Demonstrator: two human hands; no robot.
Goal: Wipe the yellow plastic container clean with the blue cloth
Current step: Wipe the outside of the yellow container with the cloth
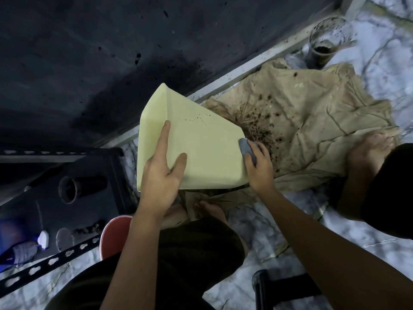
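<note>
While two hands work on it, one yellow plastic container (201, 151) is held tipped up above a stained beige sheet (312, 121) spread on the marble floor (268, 231). Its flat underside faces the camera, its long axis runs from lower right up toward upper left, and the rim points toward the dark wall (89, 52). A few dark specks dot that face. The left hand (162, 177) lies spread against the underside, fingers straight, steadying it. The right hand (260, 170) grips one blue cloth (247, 148), bunched and pressed against the container's right edge. Two bare feet rest on the sheet. One dirty glass (324, 43) stands by the sheet's far edge.
</note>
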